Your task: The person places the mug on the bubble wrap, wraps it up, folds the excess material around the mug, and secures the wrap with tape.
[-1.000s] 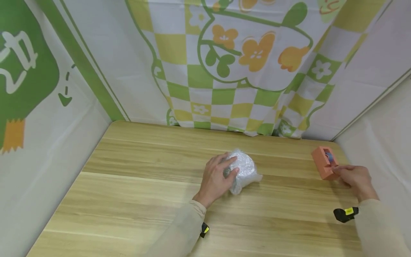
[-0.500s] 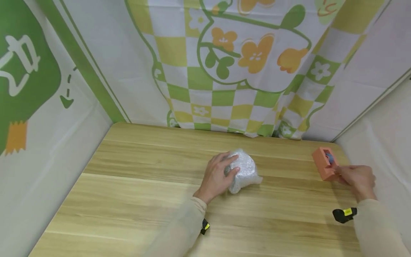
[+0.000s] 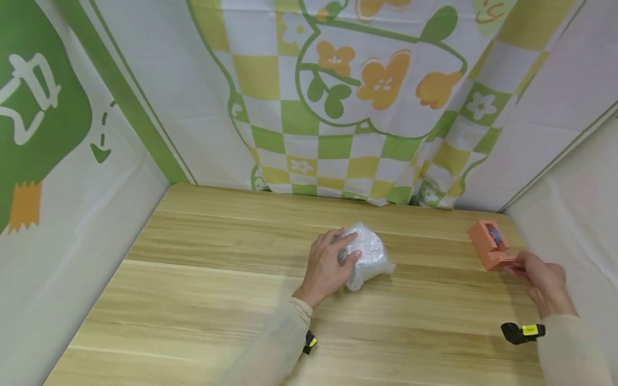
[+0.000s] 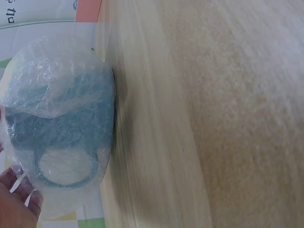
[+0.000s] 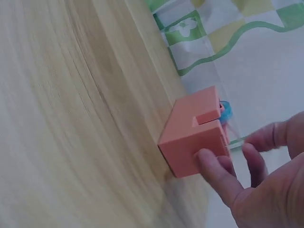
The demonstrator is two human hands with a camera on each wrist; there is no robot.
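A mug (image 4: 61, 128) wrapped in bubble wrap (image 3: 369, 249) stands on the table; through the plastic its blue-green side and loop handle show in the left wrist view. My left hand (image 3: 328, 265) holds it from the left, fingers spread over the top and side. At the right, a coral tape dispenser (image 3: 487, 244) carries a roll with a blue core (image 5: 225, 111). In the right wrist view, my right hand (image 5: 266, 175) pinches the clear tape end (image 5: 236, 135) between two fingertips. Other fingers of that hand rest against the dispenser's front.
Beneath both objects lies a wood-grain table (image 3: 217, 300). A checked, flowered cloth (image 3: 338, 145) hangs along its back edge. White fabric walls close in the left and right sides.
My right hand has turned and drawn slightly back toward me at the dispenser's front. The left hand and the wrapped mug have stayed almost still.
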